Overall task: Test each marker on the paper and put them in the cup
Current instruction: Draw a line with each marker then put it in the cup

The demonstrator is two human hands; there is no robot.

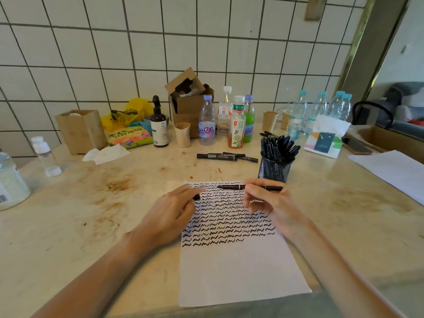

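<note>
1. The right hand (266, 200), right of the frame's centre, pinches a black marker (250, 187) between thumb and curled fingers; the marker lies nearly level, its uncapped tip pointing left over the top edge of the paper (238, 271).
2. The left hand (174, 210) rests on the left edge of the paper, its fingers curled round a small black marker cap (196, 197), only the end of which shows.
3. The white sheet lies at the centre of the stained table (91, 203); its upper half is filled with rows of black squiggles, its lower half is blank.
4. The black mesh cup (274, 169) stands just beyond the paper's upper right corner, close behind the right hand, packed with black markers standing upright.
5. Two or three loose black markers (227, 156) lie on the table left of the cup, above the paper.
6. Farther back, along the tiled wall (114, 42), stand drink bottles (229, 120), a cardboard box (188, 99), paper cups (270, 120) and a dark pump bottle (158, 125).
7. A tissue pack (325, 138) sits at the right, and a second white sheet (394, 171) lies at the right edge of the frame.
</note>
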